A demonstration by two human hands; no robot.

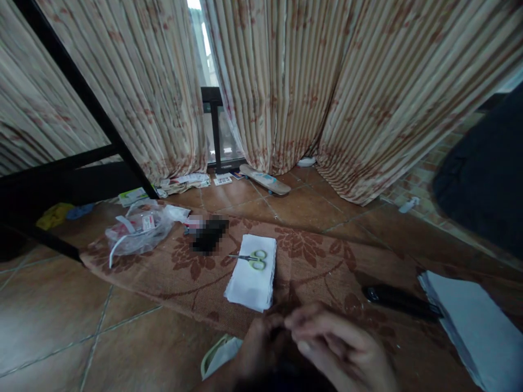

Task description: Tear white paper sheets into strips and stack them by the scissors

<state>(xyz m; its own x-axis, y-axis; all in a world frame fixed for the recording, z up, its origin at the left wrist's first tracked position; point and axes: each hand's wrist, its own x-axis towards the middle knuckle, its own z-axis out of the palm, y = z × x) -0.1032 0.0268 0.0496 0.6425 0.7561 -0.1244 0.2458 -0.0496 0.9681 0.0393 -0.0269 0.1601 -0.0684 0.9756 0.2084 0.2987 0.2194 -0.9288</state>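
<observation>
My left hand (258, 345) and my right hand (343, 340) are close together at the bottom middle, near the front edge of the patterned cloth (322, 272). Both have curled fingers, with the fingertips drawn in; anything between them is too dark to make out. Just beyond lies a small stack of white paper (249, 286), with green-handled scissors (256, 259) on top, blades to the left. A black stapler-like object (398, 300) lies to the right, its end against a larger stack of white sheets (478, 326).
A clear plastic bag (141, 228) and a blurred dark object (209, 235) are on the cloth's left part. Beneath my left arm shows a pale-rimmed item (220, 354). Beyond, a skateboard (265, 179) rests on tiles before long curtains (286, 81). A dark frame (81, 81) stands left.
</observation>
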